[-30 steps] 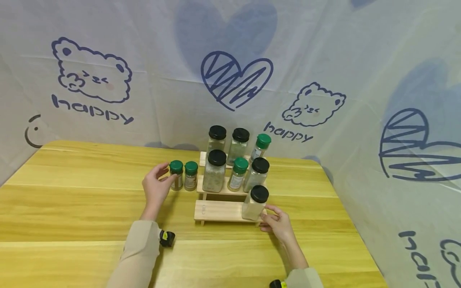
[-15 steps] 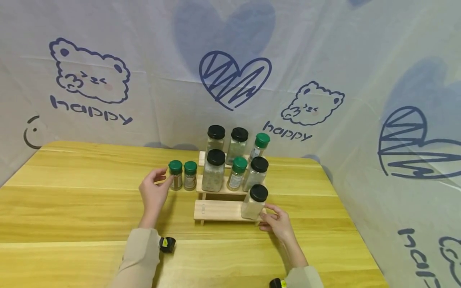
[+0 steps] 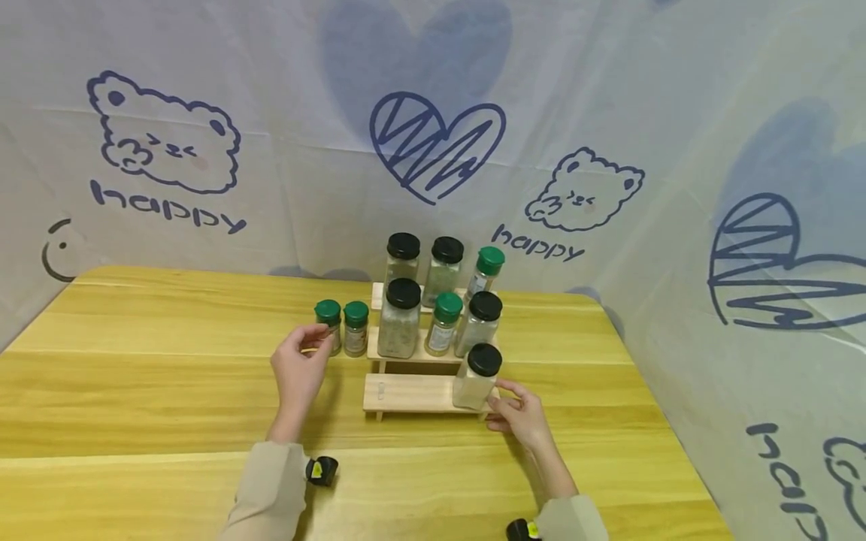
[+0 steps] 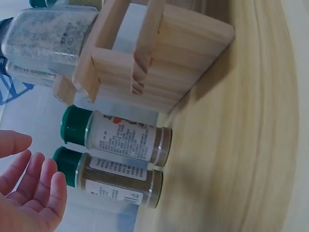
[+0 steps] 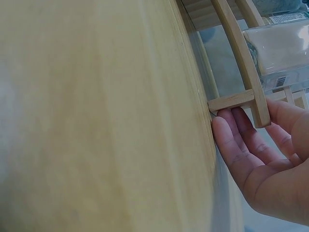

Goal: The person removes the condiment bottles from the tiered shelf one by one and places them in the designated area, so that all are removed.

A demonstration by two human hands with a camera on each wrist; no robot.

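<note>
My left hand hovers in front of two small green-capped spice jars, the left one and the right one, which stand upright on the table left of the rack. In the left wrist view a gap shows between my loosely bent fingers and the nearer jar; nothing is in that hand. My right hand grips the right end of the lowest tier of the three-tier wooden spice rack, thumb and fingers on either side of the plank. Beside it stands a black-capped jar of pale powder.
On the middle tier stand a tall black-capped jar, a green-capped jar and another black-capped jar. The back tier bears two black-capped jars and a green-capped one. Behind the wooden table hangs a printed cloth.
My left hand draws slightly back from the left jar, then shifts right and nearer the viewer, now partly covering it. The right hand stays at the rack's end. The jars keep their places.
</note>
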